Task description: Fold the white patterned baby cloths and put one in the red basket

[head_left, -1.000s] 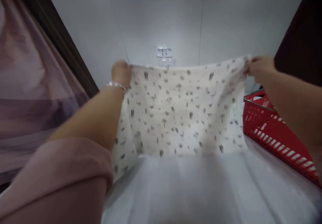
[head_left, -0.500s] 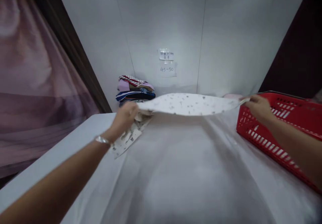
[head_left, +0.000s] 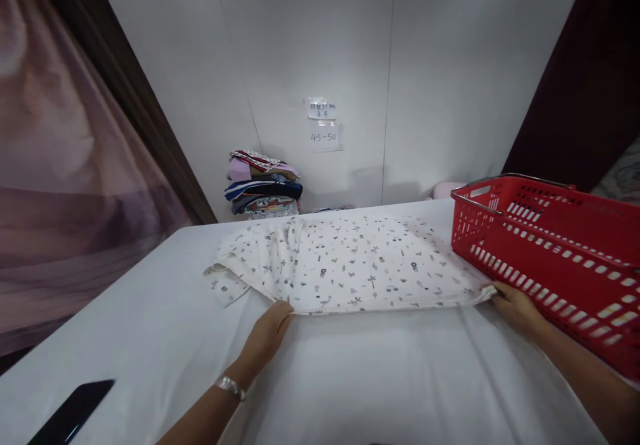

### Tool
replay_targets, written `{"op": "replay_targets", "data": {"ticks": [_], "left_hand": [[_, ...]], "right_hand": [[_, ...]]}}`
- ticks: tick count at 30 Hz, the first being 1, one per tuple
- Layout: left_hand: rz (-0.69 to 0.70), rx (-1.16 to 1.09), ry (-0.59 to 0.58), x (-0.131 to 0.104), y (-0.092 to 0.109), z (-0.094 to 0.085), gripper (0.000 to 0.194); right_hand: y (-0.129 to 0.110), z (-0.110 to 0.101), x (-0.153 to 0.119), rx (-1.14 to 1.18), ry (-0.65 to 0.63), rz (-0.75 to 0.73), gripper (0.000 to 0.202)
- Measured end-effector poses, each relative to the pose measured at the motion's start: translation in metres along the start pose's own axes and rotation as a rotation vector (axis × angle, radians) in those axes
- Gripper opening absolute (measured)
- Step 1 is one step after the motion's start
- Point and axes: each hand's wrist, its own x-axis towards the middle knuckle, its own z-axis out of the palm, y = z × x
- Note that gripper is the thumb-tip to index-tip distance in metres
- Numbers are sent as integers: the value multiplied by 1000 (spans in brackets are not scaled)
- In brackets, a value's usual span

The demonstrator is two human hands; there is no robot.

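A white cloth [head_left: 360, 265] printed with small palm trees and other figures lies spread on the white-covered table [head_left: 150, 325]. Its left end is bunched, with one corner folded. My left hand [head_left: 274, 321], with a silver bracelet at the wrist, pinches the near edge left of the middle. At the near right corner, my right hand [head_left: 513, 305] is closed on the same cloth, close to the red basket. The near edge runs nearly straight between both hands.
The red plastic basket [head_left: 540, 245] with metal handles stands on the right. Folded clothes [head_left: 265, 185] are stacked at the back by the wall, below paper labels [head_left: 325, 136]. A dark flat object [head_left: 75, 411] lies front left. A pink curtain [head_left: 75, 178] hangs at the left.
Both hands have come down and nearer with the cloth's edge. The cloth, lifted and seen narrow before, now lies spread over the table. The dark object has come into view.
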Motion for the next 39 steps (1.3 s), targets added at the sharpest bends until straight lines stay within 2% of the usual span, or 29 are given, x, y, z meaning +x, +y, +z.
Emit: {"op": "replay_targets", "data": {"ticks": [3, 7, 12, 14, 17, 20, 23, 26, 28, 29, 31, 34, 36, 39], "left_hand": [[22, 11, -22, -20, 8, 1, 25], [11, 84, 10, -40, 7, 10, 25], [42, 168, 68, -46, -1, 20, 26], [61, 193, 89, -46, -1, 23, 26], [57, 206, 76, -46, 4, 24, 27], [31, 194, 39, -46, 9, 24, 26], [-7, 178, 17, -47, 12, 23, 25], [-48, 160, -14, -48, 16, 23, 24], [-65, 130, -27, -48, 19, 23, 23], [-71, 110, -27, -48, 20, 23, 22], [-81, 74, -13, -47, 22, 25, 22], [-94, 43, 18, -46, 24, 27, 21], [-95, 26, 32, -47, 24, 28, 20], [-94, -3, 41, -47, 25, 29, 19]], "right_hand": [[17, -4, -12, 68, -104, -15, 30], [23, -7, -25, -7, -70, -59, 36], [12, -18, -27, -225, -157, -205, 29], [-3, -18, -27, -330, -124, -267, 31], [-37, -2, -34, -382, -29, -398, 39], [-64, 28, -51, -370, -88, -512, 42], [-63, 53, -66, -392, -189, -523, 45], [-48, 64, -68, -416, -189, -502, 47], [-49, 71, -65, -426, -162, -520, 45], [-56, 78, -64, -420, -149, -550, 43], [-87, 98, -67, -371, -144, -649, 40], [-161, 144, -87, -247, -203, -811, 39], [-214, 176, -104, -200, -296, -927, 40], [-281, 217, -119, -192, -399, -988, 40]]}}
